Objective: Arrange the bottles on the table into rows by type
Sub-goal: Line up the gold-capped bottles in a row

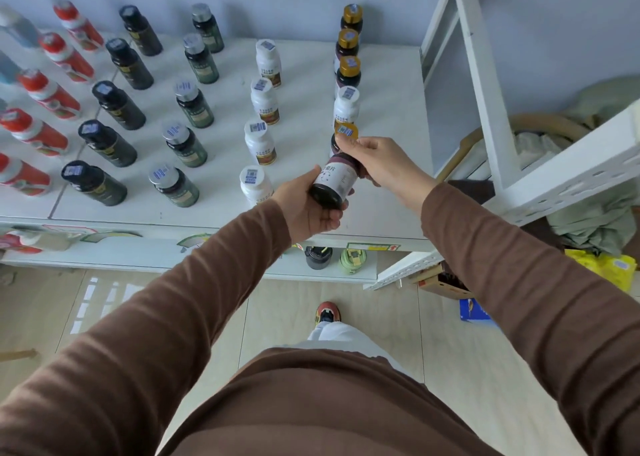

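A dark brown bottle with a white label (335, 178) is tilted above the table's front edge, its base towards me. My left hand (306, 206) grips its lower end. My right hand (381, 164) curls round its upper end and hides the cap. Just behind my right thumb stands a gold-capped brown bottle (346, 131). Farther back in that column are a white bottle (346, 104) and three gold-capped brown bottles (348, 71). On the white table (388, 144) stand columns of white bottles (260, 142), silver-capped green bottles (185, 144), black-capped dark bottles (105, 142) and red bottles (33, 131).
A white metal rack frame (485, 85) rises to the right of the table, with cloth and a box behind and below it. A lower shelf holds a black cup (318, 256) and a green cup (352, 260). My shoe (327, 312) is on the tiled floor.
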`<state>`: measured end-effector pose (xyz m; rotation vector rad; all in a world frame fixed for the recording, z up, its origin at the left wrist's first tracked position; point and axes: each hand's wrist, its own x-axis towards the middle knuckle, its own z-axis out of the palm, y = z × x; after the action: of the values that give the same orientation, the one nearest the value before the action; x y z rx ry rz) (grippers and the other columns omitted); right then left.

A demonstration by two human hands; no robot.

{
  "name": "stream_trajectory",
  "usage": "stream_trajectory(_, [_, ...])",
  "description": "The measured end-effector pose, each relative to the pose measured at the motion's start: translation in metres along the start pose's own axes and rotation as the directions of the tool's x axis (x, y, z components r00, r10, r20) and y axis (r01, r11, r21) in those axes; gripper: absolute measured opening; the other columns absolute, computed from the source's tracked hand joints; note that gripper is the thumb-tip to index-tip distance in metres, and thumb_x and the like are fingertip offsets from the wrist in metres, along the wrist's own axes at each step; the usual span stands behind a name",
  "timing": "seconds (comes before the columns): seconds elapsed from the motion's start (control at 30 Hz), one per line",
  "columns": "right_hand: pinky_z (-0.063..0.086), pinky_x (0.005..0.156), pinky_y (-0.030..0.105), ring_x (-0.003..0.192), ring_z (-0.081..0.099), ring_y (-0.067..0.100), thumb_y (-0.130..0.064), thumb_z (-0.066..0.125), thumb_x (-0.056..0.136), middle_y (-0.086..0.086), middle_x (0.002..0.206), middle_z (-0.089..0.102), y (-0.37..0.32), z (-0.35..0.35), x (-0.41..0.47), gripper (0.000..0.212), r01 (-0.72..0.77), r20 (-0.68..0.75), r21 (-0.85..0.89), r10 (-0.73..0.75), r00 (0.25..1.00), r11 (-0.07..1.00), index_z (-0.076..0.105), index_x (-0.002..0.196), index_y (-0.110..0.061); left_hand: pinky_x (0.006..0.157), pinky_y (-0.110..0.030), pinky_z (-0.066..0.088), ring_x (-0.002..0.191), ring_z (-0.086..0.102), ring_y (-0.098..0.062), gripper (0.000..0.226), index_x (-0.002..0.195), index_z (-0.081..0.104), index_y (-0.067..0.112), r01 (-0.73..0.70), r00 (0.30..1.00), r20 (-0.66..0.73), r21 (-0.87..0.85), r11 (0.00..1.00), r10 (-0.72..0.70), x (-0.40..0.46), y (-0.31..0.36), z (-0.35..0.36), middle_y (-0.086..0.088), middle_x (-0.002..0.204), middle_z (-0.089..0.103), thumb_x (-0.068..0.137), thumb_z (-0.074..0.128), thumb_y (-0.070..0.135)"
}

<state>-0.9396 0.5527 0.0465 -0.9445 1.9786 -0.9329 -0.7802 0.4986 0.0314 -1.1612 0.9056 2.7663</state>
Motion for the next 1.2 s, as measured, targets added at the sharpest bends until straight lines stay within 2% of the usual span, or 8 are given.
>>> stream_trajectory(0.13, [0.031, 0.056, 0.027, 0.054, 0.040, 0.010, -0.063, 0.057, 0.088, -0.008, 0.058, 0.046, 0.001, 0.001, -0.002, 0.064, 0.044, 0.026, 0.057, -0.045, 0.999, 0.997, 0.063, 0.089, 0.001, 0.058, -0.025, 0.052, 0.055, 0.055, -0.021, 0.058, 0.107, 0.058, 0.004, -0.023, 0.998, -0.050, 0.028, 0.999, 0.024, -0.002, 0.002, -0.003, -0.015, 0.078, 0.060, 0.098, 0.027, 0.051])
stream_trajectory(0.23, [0.042, 0.063, 0.024, 0.067, 0.052, 0.007, -0.050, 0.062, 0.091, -0.008, 0.078, 0.063, -0.001, 0.000, -0.009, 0.040, 0.108, 0.036, 0.057, -0.110, 0.993, 0.993, 0.072, 0.103, -0.014, 0.080, -0.036, 0.056, 0.080, 0.061, -0.026, 0.040, 0.116, 0.053, 0.008, -0.129, 0.984, -0.102, 0.174, 0.976, 0.148, -0.001, 0.002, -0.009, -0.015, 0.095, 0.061, 0.100, 0.037, 0.041])
stream_trajectory(0.43, [0.047, 0.090, 0.030, 0.102, 0.059, 0.014, -0.034, 0.072, 0.086, -0.006, 0.114, 0.061, 0.006, 0.000, -0.024, 0.043, 0.313, 0.078, -0.289, -0.304, 0.949, 0.904, 0.063, 0.127, -0.023, 0.093, -0.034, 0.050, 0.097, 0.057, -0.022, 0.022, 0.115, 0.049, 0.017, -0.277, 0.917, -0.102, 0.535, 0.799, 0.386, 0.000, -0.008, -0.016, -0.009, 0.103, 0.056, 0.094, 0.055, 0.016])
stream_trajectory(0.6, [0.037, 0.087, 0.026, 0.114, 0.052, 0.021, -0.027, 0.073, 0.084, 0.001, 0.127, 0.056, 0.018, 0.011, -0.041, 0.049, 0.371, 0.095, -0.544, -0.384, 0.919, 0.753, 0.059, 0.131, -0.020, 0.073, -0.026, 0.045, 0.105, 0.054, -0.016, 0.033, 0.124, 0.053, 0.023, -0.246, 0.897, -0.087, 0.717, 0.652, 0.434, -0.005, -0.015, -0.021, -0.008, 0.132, 0.050, 0.092, 0.055, 0.013])
stream_trajectory(0.77, [0.033, 0.087, 0.023, 0.115, 0.049, 0.020, -0.031, 0.074, 0.085, -0.001, 0.128, 0.052, 0.022, 0.015, -0.048, 0.055, 0.360, 0.115, -0.558, -0.360, 0.926, 0.747, 0.053, 0.135, -0.023, 0.101, -0.038, 0.044, 0.120, 0.053, -0.019, 0.029, 0.119, 0.057, 0.025, -0.218, 0.838, -0.061, 0.874, 0.435, 0.542, -0.014, -0.007, -0.031, -0.005, 0.129, 0.056, 0.090, 0.058, 0.020])
stream_trajectory(0.97, [0.041, 0.087, 0.028, 0.106, 0.050, 0.019, -0.036, 0.068, 0.088, 0.000, 0.118, 0.053, 0.002, -0.002, -0.023, 0.047, 0.334, -0.091, -0.469, -0.421, 0.902, 0.818, 0.055, 0.131, -0.023, 0.100, -0.039, 0.045, 0.115, 0.055, -0.020, 0.031, 0.120, 0.056, 0.023, -0.156, 0.750, 0.063, 0.984, 0.083, 0.658, -0.010, 0.042, -0.023, -0.002, 0.124, 0.059, 0.089, 0.057, 0.027])
stream_trajectory(1.07, [0.040, 0.096, 0.034, 0.118, 0.045, 0.027, -0.020, 0.064, 0.092, 0.005, 0.131, 0.048, -0.005, -0.005, 0.005, 0.050, 0.309, -0.053, -0.568, -0.408, 0.911, 0.763, 0.048, 0.139, -0.023, 0.100, -0.036, 0.043, 0.117, 0.053, -0.023, 0.036, 0.127, 0.052, 0.023, 0.015, 0.771, 0.027, 0.998, -0.061, 0.637, 0.003, 0.069, -0.015, -0.002, 0.129, 0.056, 0.092, 0.051, 0.030])
stream_trajectory(1.2, [0.041, 0.097, 0.037, 0.117, 0.046, 0.027, -0.015, 0.060, 0.094, 0.002, 0.135, 0.049, -0.002, -0.003, 0.031, 0.046, 0.316, 0.083, -0.626, -0.341, 0.936, 0.713, 0.051, 0.138, -0.025, 0.103, -0.038, 0.042, 0.120, 0.052, -0.024, 0.038, 0.131, 0.048, 0.023, 0.109, 0.845, -0.045, 0.990, -0.090, 0.533, 0.027, 0.088, -0.010, -0.001, 0.135, 0.053, 0.094, 0.046, 0.030])
